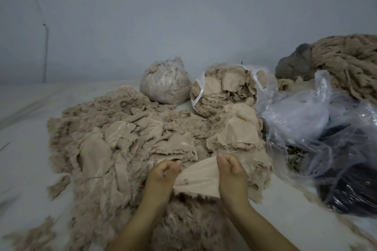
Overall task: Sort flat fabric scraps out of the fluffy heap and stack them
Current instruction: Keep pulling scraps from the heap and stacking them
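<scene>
A wide heap of beige fluffy fabric (pixel 95 120) covers the white surface in front of me, with flat beige scraps mixed into it. My left hand (pixel 163 175) and my right hand (pixel 232 175) each grip one end of a flat beige scrap (pixel 201 177), which is stretched between them just above the near part of the heap. To the right of the heap lies a stack of flat beige scraps (pixel 234 130), a little beyond my right hand.
A tied clear bag of fluff (pixel 165 83) and an open bag of beige scraps (pixel 224 87) stand at the back. A crumpled clear plastic bag with dark material (pixel 334 149) fills the right. Beige rope-like fabric (pixel 350 61) is piled far right, against the wall.
</scene>
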